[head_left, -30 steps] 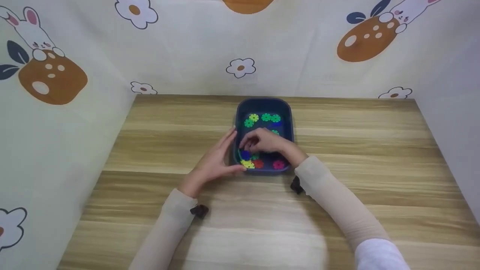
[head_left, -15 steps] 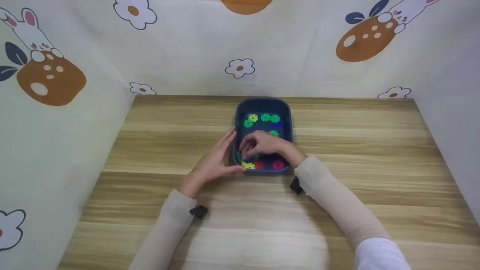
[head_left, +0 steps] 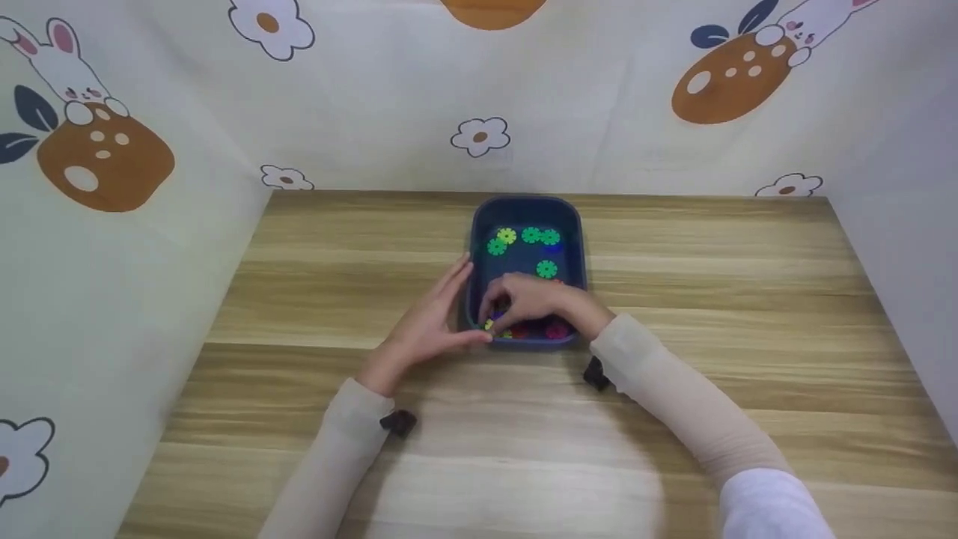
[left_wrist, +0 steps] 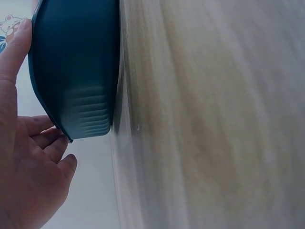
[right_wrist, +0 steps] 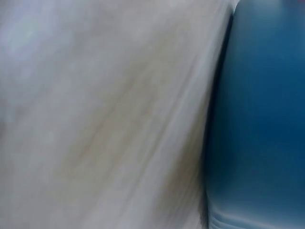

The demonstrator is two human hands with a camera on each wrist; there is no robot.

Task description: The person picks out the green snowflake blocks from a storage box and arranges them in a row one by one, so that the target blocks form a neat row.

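Observation:
My left hand spans the near-left corner of a dark blue plastic bin, its fingers along the left side and its thumb at the near rim. In the left wrist view, the left hand touches the bin's rim with thumb and fingertips. Inside the bin, my right hand reaches down with bent fingers at a yellow snowflake disc. I cannot tell if it is pinched. Beside it lie a red disc and a magenta disc. The right wrist view shows only the bin's outer wall and table.
Farther back in the bin lie a yellow disc, several green discs and a blue one. The bin stands on a wood-grain table, near the printed cloth behind it.
My right hand has shifted toward the bin's near-left corner, from the blue disc to the yellow one, uncovering the green disc behind it. The left hand has stayed in place.

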